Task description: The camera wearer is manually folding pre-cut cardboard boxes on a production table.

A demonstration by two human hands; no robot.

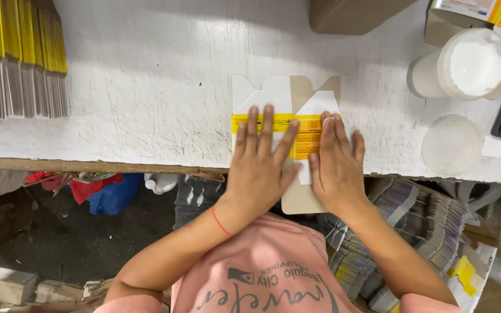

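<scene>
Left hand (260, 156) and right hand (336, 162), head view: both lie flat, palms down and fingers spread, pressing a flattened white-and-yellow carton blank (288, 107) against the near edge of the scuffed white bench (146, 87), gripping nothing. The carton's lower flap overhangs the edge. A stack of upright flat cartons (18, 58) stands far left; a white lidded jar (465, 65) stands at right.
</scene>
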